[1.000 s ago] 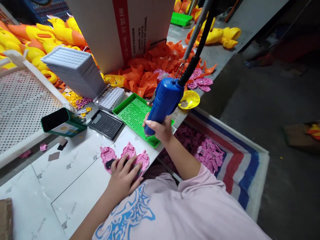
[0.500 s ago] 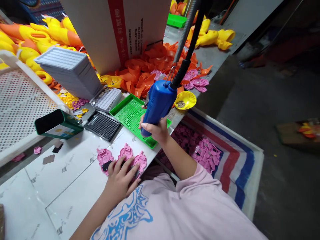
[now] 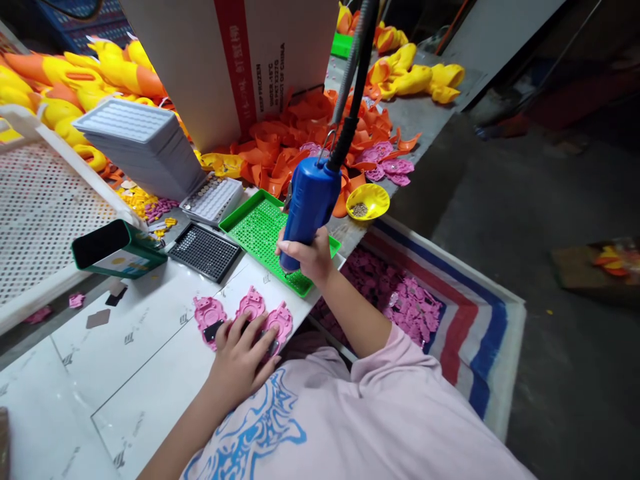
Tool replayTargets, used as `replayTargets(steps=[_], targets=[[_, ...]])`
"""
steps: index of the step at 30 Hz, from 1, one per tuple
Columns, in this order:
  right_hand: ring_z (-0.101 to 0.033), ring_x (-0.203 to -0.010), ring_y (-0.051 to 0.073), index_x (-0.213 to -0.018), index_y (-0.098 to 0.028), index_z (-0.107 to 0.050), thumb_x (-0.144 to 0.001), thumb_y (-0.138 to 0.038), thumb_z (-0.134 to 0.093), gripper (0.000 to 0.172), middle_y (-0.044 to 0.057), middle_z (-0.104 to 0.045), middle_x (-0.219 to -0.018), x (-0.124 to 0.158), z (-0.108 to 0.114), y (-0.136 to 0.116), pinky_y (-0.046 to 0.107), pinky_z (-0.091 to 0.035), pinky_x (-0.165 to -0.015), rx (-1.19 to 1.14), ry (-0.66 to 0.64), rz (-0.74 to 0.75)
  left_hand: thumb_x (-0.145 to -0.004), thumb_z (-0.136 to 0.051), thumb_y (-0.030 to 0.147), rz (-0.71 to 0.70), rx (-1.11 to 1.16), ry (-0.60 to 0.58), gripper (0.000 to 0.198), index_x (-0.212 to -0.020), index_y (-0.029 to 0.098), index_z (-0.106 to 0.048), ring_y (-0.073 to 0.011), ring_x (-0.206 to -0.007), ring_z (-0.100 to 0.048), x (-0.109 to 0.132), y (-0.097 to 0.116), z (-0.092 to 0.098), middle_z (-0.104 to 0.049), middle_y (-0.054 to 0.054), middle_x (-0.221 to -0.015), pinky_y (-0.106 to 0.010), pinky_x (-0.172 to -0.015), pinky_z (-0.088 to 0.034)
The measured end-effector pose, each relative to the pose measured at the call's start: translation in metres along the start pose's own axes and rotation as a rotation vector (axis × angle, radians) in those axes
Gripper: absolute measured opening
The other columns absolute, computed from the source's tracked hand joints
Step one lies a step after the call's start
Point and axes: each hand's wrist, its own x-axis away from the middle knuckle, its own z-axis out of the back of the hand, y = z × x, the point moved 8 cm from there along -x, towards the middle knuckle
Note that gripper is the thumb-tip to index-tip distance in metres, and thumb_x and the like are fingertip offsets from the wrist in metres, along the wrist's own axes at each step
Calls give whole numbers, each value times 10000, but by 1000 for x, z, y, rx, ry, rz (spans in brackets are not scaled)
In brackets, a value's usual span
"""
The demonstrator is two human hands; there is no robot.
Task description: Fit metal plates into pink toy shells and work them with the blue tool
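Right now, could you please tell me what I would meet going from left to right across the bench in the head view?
White perforated crate → green tin → black tray → green tray → yellow dish → striped sack. The blue screwdriver in the right hand overlaps the green tray, so I left it out.

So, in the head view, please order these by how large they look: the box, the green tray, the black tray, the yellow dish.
1. box, though it stands farthest back
2. green tray
3. black tray
4. yellow dish
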Motion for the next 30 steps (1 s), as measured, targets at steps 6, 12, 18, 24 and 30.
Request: replayTargets(steps=[6,12,18,24,30], targets=[[-554,-506,119,-648,-173,-608,-582,-322,-724,200,-19,-590,-579,2,0,-16,248,-460,-450,-50,8,26,-871,-613,443,-6,-3,-2,363,-1179,263,-671,-328,-1199,-499,0,2,0,-669,-85,-1225,-459,-999,-280],[-547,-503,122,-664,-195,-599,-584,-356,-715,214,-15,-584,-595,15,4,-48,249,-468,-423,-94,30,84,-885,-590,458,-13,-13,-4,350,-1151,250,-682,-327,-1173,-510,0,2,2,-674,-87,-1216,-462,-989,-283],[-599,-521,149,-796,-209,-601,-575,-337,-740,291,-26,-604,-643,46,-7,-39,316,-522,-546,-202,-95,10,-877,-601,454,-6,-18,-17,349,-1162,268,-680,-324,-1187,-504,1,4,0,-662,-68,-1252,-468,-1000,-276],[-591,-553,140,-726,-203,-568,-568,-300,-736,250,-16,-601,-659,63,-16,-6,313,-508,-567,-118,-141,-119,-865,-618,459,-11,-45,-18,363,-1175,277,-674,-324,-1198,-492,2,5,0,-658,-58,-1259,-465,-988,-281],[-590,-560,147,-752,-212,-560,-561,-280,-729,265,-25,-596,-644,63,-16,0,321,-506,-576,-111,-122,-121,-876,-604,470,-18,-61,-29,353,-1158,271,-679,-332,-1206,-482,2,6,0,-660,-57,-1259,-470,-988,-278]])
